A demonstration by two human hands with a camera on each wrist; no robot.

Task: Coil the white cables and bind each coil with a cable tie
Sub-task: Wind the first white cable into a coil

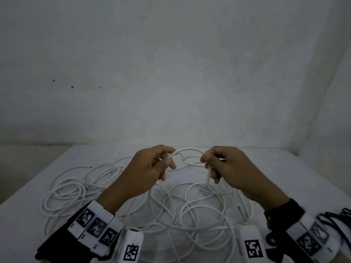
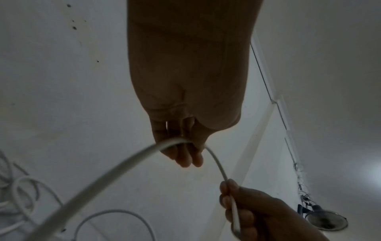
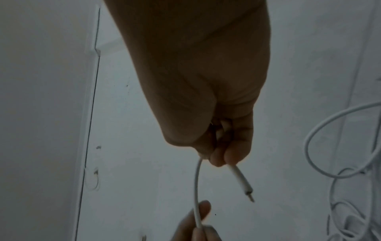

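Note:
A white cable (image 1: 190, 149) arches between my two hands above the white table (image 1: 284, 173). My left hand (image 1: 167, 158) pinches it near the arch's left end; the cable (image 2: 128, 161) runs over its fingers. My right hand (image 1: 208, 162) grips the cable close to its free end (image 1: 208, 176), which sticks down out of the fist with a bare tip (image 3: 250, 198). Below both hands lies a loose tangle of white cable loops (image 1: 190, 209). A second heap of white cable (image 1: 64, 194) lies at the left. No cable tie shows.
A white wall (image 1: 171, 73) rises behind the table, and another closes the right side. Black cords (image 1: 338, 221) hang by my right wrist. A metal lamp (image 2: 323, 218) on the ceiling or wall appears in the left wrist view.

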